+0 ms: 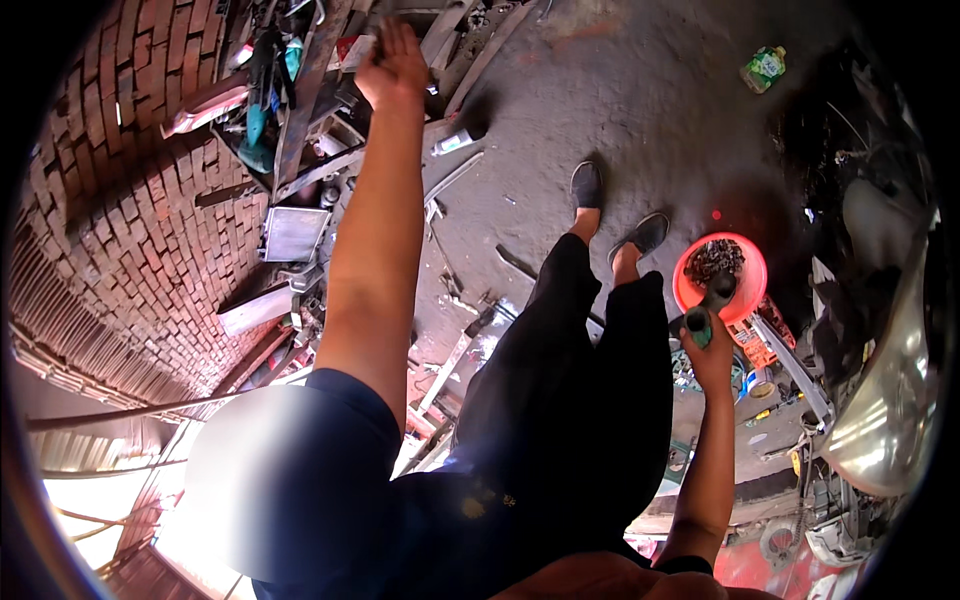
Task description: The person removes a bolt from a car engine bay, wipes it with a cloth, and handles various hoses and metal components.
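Note:
My left hand (393,72) is stretched far forward, over a cluttered stack of boards and metal parts (340,120). Its fingers are extended and somewhat blurred, and I see nothing held in them. My right hand (709,352) is closed around a dark tool with a green, ring-like end (698,322); its exact kind is hard to make out. The tool's dark far end reaches over a red bucket (762,268). Inside the bucket lies a heap of small dark metal pieces (712,260).
A brick wall (150,200) rises on the left. Wooden strips and scrap litter the floor beside my legs. An orange crate (760,335), a grey metal bar (795,370) and a curved shiny panel (885,410) are on the right. A green package (764,69) lies farther off.

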Tool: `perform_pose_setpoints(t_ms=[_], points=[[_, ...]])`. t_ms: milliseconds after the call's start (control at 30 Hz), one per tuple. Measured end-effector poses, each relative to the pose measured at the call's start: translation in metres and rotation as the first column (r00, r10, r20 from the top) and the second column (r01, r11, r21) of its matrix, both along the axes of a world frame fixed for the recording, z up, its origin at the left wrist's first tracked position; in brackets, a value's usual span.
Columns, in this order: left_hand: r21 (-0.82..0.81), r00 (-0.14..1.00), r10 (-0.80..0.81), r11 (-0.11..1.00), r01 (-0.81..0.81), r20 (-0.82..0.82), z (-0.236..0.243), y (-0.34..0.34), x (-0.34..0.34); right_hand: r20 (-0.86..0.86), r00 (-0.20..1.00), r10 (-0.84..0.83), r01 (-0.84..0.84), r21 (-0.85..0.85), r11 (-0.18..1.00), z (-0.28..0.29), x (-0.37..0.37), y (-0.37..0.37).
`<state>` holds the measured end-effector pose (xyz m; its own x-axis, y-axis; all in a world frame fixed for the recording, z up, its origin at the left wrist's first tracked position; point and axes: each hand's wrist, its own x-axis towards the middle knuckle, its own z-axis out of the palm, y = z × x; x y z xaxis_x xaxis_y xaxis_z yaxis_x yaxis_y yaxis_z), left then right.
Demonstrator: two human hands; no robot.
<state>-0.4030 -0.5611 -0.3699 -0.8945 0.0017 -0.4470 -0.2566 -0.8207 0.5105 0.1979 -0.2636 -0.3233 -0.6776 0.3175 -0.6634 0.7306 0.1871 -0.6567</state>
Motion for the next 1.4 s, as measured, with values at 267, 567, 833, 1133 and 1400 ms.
perform_pose_setpoints(t_ms=[267,567,833,1133,1400], points=[[-0.012,0.962,-0.209,0.977,0.214,0.178,-0.100,-0.022,-0.043,-0.026,1.000,-0.007,0.007,-0.013,1.000,-0.002,-0.045,-0.021],[-0.487,0.188,-0.899,-0.033,0.873,0.397,-0.072,0.034,0.279,-0.147,0.979,-0.140,0.138,-0.024,0.990,-0.008,-0.089,-0.073],[-0.796,-0.013,-0.976,-0.185,0.576,0.217,0.019,0.081,0.371,-0.191,0.841,-0.507,0.465,-0.223,0.856,-0.002,-0.098,-0.086],[-0.877,-0.187,-0.952,-0.298,0.376,0.243,0.039,0.124,0.407,-0.197,0.814,-0.547,0.465,-0.343,0.816,0.012,-0.045,-0.056],[-0.503,-0.127,-0.912,-0.326,0.800,0.389,0.054,0.152,0.449,-0.020,0.533,-0.846,0.756,-0.437,0.487,-0.010,0.004,-0.045]])
